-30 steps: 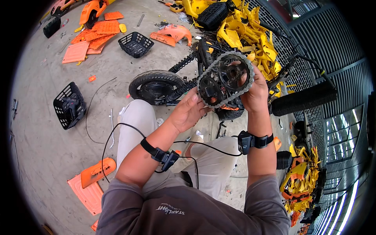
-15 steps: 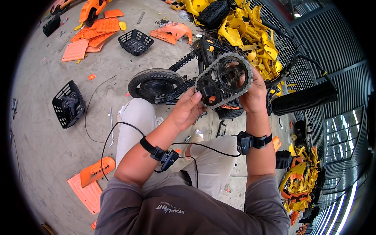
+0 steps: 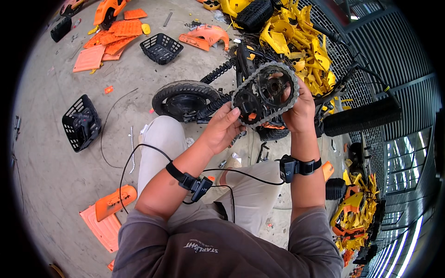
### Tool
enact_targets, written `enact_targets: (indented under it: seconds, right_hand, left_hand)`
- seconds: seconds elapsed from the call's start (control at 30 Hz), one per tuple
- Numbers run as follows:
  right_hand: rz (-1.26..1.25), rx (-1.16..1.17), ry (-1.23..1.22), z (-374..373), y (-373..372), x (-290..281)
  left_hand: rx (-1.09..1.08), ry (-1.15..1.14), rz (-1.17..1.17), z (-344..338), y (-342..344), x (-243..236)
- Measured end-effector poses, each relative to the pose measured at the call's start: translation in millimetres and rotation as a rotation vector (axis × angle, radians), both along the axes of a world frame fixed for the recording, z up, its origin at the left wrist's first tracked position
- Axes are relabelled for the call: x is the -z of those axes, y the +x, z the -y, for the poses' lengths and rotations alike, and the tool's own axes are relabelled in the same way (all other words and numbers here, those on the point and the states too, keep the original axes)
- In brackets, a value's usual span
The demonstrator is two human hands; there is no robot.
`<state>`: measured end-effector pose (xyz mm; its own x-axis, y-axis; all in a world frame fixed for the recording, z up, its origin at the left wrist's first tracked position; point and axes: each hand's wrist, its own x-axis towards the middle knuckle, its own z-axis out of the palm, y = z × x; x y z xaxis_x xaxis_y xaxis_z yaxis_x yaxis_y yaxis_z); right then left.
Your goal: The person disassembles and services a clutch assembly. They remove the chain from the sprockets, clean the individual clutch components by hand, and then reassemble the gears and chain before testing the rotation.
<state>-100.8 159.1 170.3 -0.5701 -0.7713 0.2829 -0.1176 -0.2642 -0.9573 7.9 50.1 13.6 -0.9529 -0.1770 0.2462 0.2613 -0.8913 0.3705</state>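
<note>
A grey roller chain (image 3: 277, 113) runs in a loop around a round black sprocket (image 3: 266, 87) and a smaller dark metal part (image 3: 246, 101). It is held up in front of me, above a partly stripped two-wheeler. My left hand (image 3: 222, 127) grips the lower left end, its thumb against the chain's edge. The right hand (image 3: 301, 110) holds the upper right side, with some fingertips showing through the sprocket's openings. Behind it, the vehicle's black wheel (image 3: 185, 99) and a coil-spring shock absorber (image 3: 218, 72) show; the chain hides part of the frame.
Black baskets stand on the floor, one (image 3: 161, 48) ahead and one (image 3: 81, 123) at left with a dark tool inside. Orange panels (image 3: 104, 227) lie at lower left. Yellow plastic parts (image 3: 320, 55) are heaped ahead right. A cable (image 3: 250, 176) links my wrist bands.
</note>
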Motion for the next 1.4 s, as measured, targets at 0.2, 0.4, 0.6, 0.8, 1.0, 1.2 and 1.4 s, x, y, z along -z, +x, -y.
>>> enact_targets:
  seconds: [0.2, 0.4, 0.6, 0.8, 1.0, 1.2, 1.4]
  right_hand:
    - [-0.006, 0.008, 0.013, 0, -2, 0]
    - [0.005, 0.037, 0.013, -2, -3, 3]
    - [-0.002, 0.032, 0.004, -4, -4, 5]
    - [0.013, 0.015, -0.007, -6, 1, 4]
    - [0.011, 0.027, 0.027, -10, 5, 1]
    - [0.03, 0.034, 0.009, -14, 5, 3]
    - [0.053, 0.031, 0.012, -14, 5, 0]
  left_hand:
    - [-0.01, -0.007, -0.002, 0, -2, 0]
    - [-0.006, -0.016, 0.031, 0, 0, 0]
    - [-0.01, -0.019, 0.03, -2, 4, -2]
    - [-0.011, -0.036, 0.047, 0, 6, 0]
    - [0.0, -0.063, 0.039, 0, 6, 7]
    - [0.006, -0.038, 0.034, -4, 8, 1]
    - [0.008, -0.069, 0.009, -3, 6, 7]
